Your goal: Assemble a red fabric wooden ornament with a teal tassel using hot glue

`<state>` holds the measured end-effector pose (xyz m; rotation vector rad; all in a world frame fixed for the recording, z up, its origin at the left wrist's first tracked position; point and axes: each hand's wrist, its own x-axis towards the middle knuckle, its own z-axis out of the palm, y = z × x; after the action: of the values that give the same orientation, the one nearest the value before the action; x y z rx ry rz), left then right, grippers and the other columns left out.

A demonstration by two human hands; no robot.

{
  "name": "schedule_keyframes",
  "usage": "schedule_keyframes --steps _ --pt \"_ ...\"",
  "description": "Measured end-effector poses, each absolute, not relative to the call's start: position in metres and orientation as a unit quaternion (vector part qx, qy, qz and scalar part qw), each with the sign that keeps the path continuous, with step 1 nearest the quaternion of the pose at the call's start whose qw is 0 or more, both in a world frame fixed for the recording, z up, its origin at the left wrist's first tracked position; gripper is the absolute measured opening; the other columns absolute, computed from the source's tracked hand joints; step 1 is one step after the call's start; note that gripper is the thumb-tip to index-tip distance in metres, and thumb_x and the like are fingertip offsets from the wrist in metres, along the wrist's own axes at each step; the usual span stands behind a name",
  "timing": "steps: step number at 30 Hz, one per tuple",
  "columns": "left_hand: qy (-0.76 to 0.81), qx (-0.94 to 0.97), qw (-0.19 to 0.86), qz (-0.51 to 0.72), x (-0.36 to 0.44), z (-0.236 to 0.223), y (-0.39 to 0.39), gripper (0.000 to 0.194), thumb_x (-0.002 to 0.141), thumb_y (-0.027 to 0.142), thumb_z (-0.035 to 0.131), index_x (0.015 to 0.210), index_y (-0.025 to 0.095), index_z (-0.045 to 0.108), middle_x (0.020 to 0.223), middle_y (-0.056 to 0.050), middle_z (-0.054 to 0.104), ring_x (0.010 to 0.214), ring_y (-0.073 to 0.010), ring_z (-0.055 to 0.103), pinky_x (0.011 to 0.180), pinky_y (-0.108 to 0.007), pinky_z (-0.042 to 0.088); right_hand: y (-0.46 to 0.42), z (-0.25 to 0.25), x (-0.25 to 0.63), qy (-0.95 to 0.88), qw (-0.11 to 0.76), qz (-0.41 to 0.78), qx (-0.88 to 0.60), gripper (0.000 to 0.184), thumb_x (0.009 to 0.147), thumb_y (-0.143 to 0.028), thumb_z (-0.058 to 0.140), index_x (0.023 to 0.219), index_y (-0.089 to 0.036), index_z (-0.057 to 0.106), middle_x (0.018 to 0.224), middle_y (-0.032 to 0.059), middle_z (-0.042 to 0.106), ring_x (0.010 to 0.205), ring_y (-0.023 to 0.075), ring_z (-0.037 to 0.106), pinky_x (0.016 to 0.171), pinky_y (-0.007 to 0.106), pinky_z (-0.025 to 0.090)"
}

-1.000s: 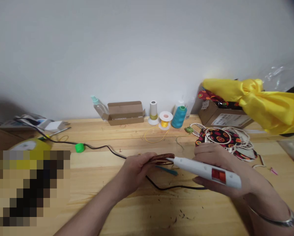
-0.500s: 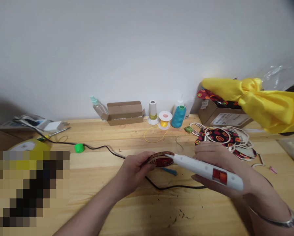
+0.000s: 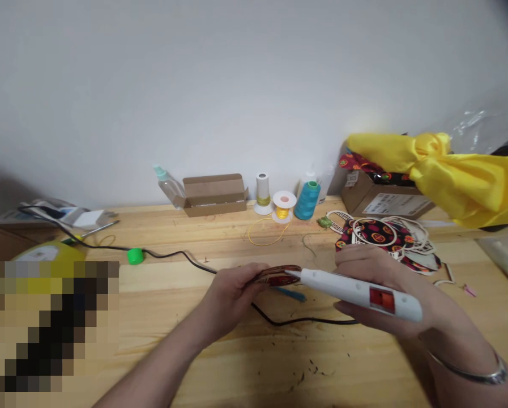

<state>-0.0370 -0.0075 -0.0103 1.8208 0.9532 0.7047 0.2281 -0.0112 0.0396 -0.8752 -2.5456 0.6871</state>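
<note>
- My left hand (image 3: 232,297) is closed on the patterned piece (image 3: 277,279), with the thumb on the near side and the fingers on the far side.
- My right hand (image 3: 396,271) is clamped around the white tool (image 3: 341,285), its red-windowed body lying along the palm and its tapered nose aimed left.
- The patterned piece is held up over the middle of the desk (image 3: 237,374), seen nearly edge-on, its rounded rim between my two hands.
- The tool's tip (image 3: 294,273) is right at that rim; from this angle I cannot tell contact from a narrow gap.
- I read the step in hand as working the tool along the rim, though how much of it is done I cannot judge.
- As I see it, the next move calls for a steady left grip, fingers clear of the tip, and a small, controlled shift by either hand.
- I would want slack in the black cord (image 3: 287,323) below, and the blue strip (image 3: 291,294) out of the way.
- Beyond my right hand lies a pile of patterned fabric and pale rings (image 3: 376,237).
</note>
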Motion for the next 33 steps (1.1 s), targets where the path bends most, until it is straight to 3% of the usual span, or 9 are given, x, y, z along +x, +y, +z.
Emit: schedule_keyframes --steps 4,7,9,11,14,18,29,33 --pt "0.405 0.711 0.484 0.309 -0.037 -0.01 -0.008 0.031 0.085 0.017 0.054 0.112 0.028 0.064 0.107 0.001 0.071 0.097 -0.0175 0.064 0.085 -0.028 0.049 -0.011 0.036 0.232 -0.883 0.221 0.28 -0.305 0.019 0.08 -0.024 0.056 0.063 -0.019 0.048 0.06 -0.0026 0.047 0.056 0.0115 0.041 0.054 0.028 0.029" --pt "0.414 0.626 0.567 0.338 -0.036 -0.015 -0.008 0.029 0.08 0.017 0.06 0.108 0.025 0.066 0.102 -0.001 0.071 0.09 -0.0188 0.065 0.075 -0.029 0.054 -0.009 0.027 0.229 -0.805 0.34 0.333 -0.356 0.02 0.081 -0.032 0.058 0.066 -0.019 0.052 0.061 -0.0017 0.05 0.054 0.0116 0.044 0.051 0.027 0.032" --pt "0.403 0.559 0.632 0.354 -0.034 -0.018 -0.009 0.026 0.079 0.019 0.063 0.105 0.022 0.066 0.1 -0.003 0.071 0.088 -0.0198 0.066 0.071 -0.031 0.057 -0.007 0.02 0.221 -0.731 0.424 0.363 -0.393 0.021 0.08 -0.04 0.06 0.074 -0.02 0.057 0.065 -0.0008 0.053 0.056 0.0123 0.047 0.049 0.026 0.035" --pt "0.392 0.518 0.669 0.361 -0.031 -0.019 -0.01 0.027 0.077 0.02 0.065 0.104 0.02 0.065 0.1 -0.004 0.071 0.087 -0.0203 0.066 0.07 -0.033 0.058 -0.005 0.015 0.212 -0.701 0.454 0.362 -0.415 0.025 0.075 -0.041 0.067 0.088 -0.021 0.061 0.069 -0.0011 0.055 0.058 0.013 0.05 0.051 0.026 0.039" --pt "0.387 0.494 0.69 0.36 -0.026 -0.019 -0.013 0.027 0.076 0.021 0.067 0.103 0.019 0.066 0.098 -0.005 0.071 0.086 -0.02 0.067 0.069 -0.031 0.058 -0.005 0.01 0.198 -0.731 0.429 0.297 -0.441 0.034 0.068 -0.035 0.076 0.097 -0.023 0.063 0.083 0.0009 0.061 0.069 0.0155 0.055 0.062 0.028 0.045" --pt "0.396 0.481 0.691 0.368 -0.023 -0.018 -0.015 0.03 0.073 0.022 0.07 0.102 0.017 0.066 0.095 -0.006 0.072 0.085 -0.0208 0.067 0.067 -0.031 0.059 -0.007 0.007 0.188 -0.753 0.424 0.23 -0.448 0.027 0.07 -0.032 0.075 0.092 -0.021 0.063 0.09 0.0028 0.065 0.078 0.0173 0.061 0.072 0.029 0.049" --pt "0.408 0.481 0.678 0.377 -0.023 -0.021 -0.015 0.029 0.072 0.023 0.071 0.1 0.018 0.067 0.089 -0.004 0.073 0.08 -0.0189 0.067 0.065 -0.03 0.059 -0.01 0.002 0.181 -0.731 0.45 0.209 -0.468 0.014 0.074 -0.025 0.069 0.083 -0.019 0.06 0.074 -0.0001 0.065 0.063 0.0132 0.06 0.059 0.023 0.048" --pt "0.406 0.475 0.684 0.376 -0.022 -0.021 -0.016 0.043 0.071 0.023 0.072 0.113 0.02 0.06 0.094 -0.005 0.072 0.08 -0.0197 0.067 0.065 -0.032 0.059 -0.01 0.002 0.18 -0.723 0.449 0.216 -0.479 0.013 0.074 -0.025 0.068 0.077 -0.019 0.058 0.066 -0.0017 0.061 0.056 0.0119 0.057 0.053 0.022 0.046"
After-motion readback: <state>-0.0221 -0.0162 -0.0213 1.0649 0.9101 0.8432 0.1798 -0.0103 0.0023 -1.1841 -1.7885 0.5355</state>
